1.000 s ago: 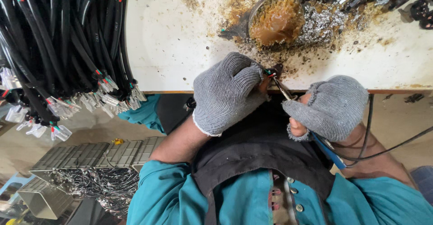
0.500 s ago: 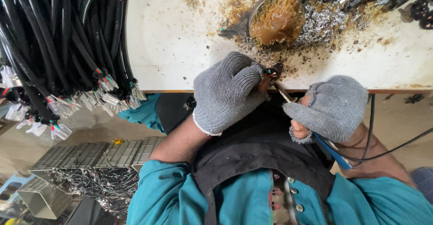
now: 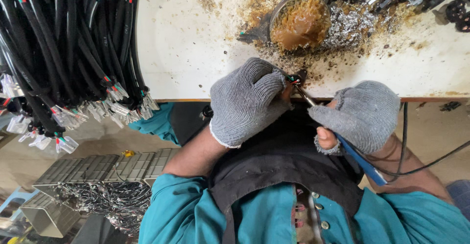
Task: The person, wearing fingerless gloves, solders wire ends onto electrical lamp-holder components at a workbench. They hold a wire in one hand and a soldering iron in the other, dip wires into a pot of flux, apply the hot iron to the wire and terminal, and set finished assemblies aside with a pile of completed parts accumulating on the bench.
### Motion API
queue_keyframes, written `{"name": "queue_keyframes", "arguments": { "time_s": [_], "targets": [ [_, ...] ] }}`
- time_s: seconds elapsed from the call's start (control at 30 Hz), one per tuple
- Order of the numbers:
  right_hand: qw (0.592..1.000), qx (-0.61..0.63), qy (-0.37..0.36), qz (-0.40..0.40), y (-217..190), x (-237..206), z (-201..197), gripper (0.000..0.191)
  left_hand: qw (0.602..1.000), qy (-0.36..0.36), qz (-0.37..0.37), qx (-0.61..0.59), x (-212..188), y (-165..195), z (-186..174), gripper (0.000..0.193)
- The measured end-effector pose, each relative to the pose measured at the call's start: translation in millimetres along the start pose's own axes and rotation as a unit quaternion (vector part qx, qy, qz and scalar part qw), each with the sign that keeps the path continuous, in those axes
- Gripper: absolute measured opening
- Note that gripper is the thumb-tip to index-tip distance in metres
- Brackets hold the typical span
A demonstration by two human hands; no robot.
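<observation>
- Pinching a small black connector (image 3: 295, 79) with red and green wire ends, the left hand (image 3: 247, 102) is closing its gloved fingers tight around it at the edge of the white bench (image 3: 196, 53).
- Gripping a blue-handled soldering iron (image 3: 360, 158), the right hand (image 3: 360, 114) is curling fully round the handle and bringing the tip against the connector, just right of the left hand.
- Soldering seems to be the step in hand, though the joint itself is too small to tell; the next move is calling for a steady tip and a clean lift.
- Sitting beyond the connector is a round tin of brown flux (image 3: 299, 23); black cables (image 3: 63, 53) are hanging well left of it.
</observation>
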State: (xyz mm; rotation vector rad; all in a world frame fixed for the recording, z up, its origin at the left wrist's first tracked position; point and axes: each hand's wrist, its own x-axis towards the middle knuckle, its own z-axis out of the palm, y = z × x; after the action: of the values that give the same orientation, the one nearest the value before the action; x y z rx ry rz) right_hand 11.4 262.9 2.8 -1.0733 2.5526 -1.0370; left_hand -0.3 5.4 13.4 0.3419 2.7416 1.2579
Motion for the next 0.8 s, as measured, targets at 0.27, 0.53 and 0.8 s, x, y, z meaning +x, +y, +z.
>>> {"name": "queue_keyframes", "arguments": {
  "time_s": [0.27, 0.53, 0.8],
  "targets": [
    [0.999, 0.030, 0.022, -0.014, 1.4, 0.9, -1.7, 0.016, 1.000, -0.003, -0.004, 0.016, 0.0, 0.7, 1.4, 0.022],
    [0.999, 0.020, 0.025, -0.016, 3.8, -8.3, 0.4, 0.018, 1.000, -0.004, -0.005, 0.009, -0.8, -0.5, 2.3, 0.023],
    [1.000, -0.023, -0.003, -0.019, 4.1, -6.1, 2.4, 0.022, 1.000, -0.007, -0.001, 0.000, -1.1, -1.1, 0.5, 0.025]
  ]
}}
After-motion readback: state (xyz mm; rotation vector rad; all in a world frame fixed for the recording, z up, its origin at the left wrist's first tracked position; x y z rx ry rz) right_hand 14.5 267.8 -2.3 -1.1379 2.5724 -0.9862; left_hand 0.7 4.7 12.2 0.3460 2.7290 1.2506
